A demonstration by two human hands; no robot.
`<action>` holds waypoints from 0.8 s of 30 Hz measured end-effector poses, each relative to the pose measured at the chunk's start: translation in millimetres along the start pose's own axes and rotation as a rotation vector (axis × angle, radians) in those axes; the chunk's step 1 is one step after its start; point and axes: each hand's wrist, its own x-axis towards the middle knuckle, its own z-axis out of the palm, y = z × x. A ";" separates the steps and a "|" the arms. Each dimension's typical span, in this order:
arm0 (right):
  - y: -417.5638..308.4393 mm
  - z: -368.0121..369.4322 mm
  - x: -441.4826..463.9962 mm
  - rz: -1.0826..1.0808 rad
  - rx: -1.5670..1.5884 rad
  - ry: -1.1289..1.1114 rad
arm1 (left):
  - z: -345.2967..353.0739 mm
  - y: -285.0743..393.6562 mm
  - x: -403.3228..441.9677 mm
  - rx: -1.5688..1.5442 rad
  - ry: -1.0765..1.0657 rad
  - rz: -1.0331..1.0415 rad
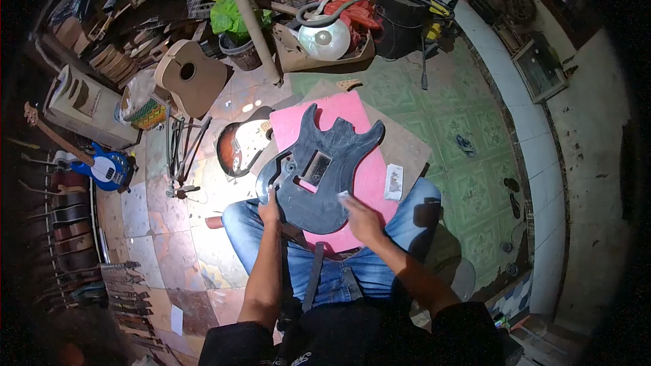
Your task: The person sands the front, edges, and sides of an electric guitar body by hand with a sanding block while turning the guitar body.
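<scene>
A dark grey electric guitar body (pixel 325 163), dusty and with bare cut-outs, lies tilted across my lap on a pink board (pixel 349 103). My left hand (pixel 270 210) is closed on its lower left edge, thumb on the top face. At the body's lower right edge, my right hand (pixel 365 222) pinches a small pale piece (pixel 344 195) that looks like folded sandpaper. The fingers of this hand are partly blurred. A white rectangular block or box (pixel 393 183) rests on the board's right side, close to my right knee.
A sunburst guitar body (pixel 230 149) lies on the floor at left, near metal clamps (pixel 183 156). An acoustic guitar body (pixel 190 76) and a blue bass (pixel 108 168) stand farther left. Behind the board are a pole (pixel 249 20), a cardboard box (pixel 322 62) and a black bucket (pixel 401 24).
</scene>
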 end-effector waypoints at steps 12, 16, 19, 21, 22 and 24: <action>49.9 8.5 143.2 0.015 -0.490 -0.292 | 8.0 -1.7 -3.1 0.109 0.151 0.125; 23.4 40.8 163.3 0.098 -0.430 -0.058 | 11.5 6.5 -13.1 0.054 0.169 0.228; 20.0 51.1 162.6 0.012 -0.400 -0.054 | 4.6 -4.6 -8.7 0.033 0.130 0.223; 8.5 25.0 169.6 0.058 -0.473 -0.286 | 1.4 1.9 -18.1 0.320 0.130 0.106; 25.2 33.0 167.5 0.013 -0.443 -0.102 | 1.2 7.0 -25.5 0.376 0.106 0.109; 41.8 58.2 167.1 0.052 -0.460 -0.027 | 2.3 0.2 -29.4 0.494 0.066 0.093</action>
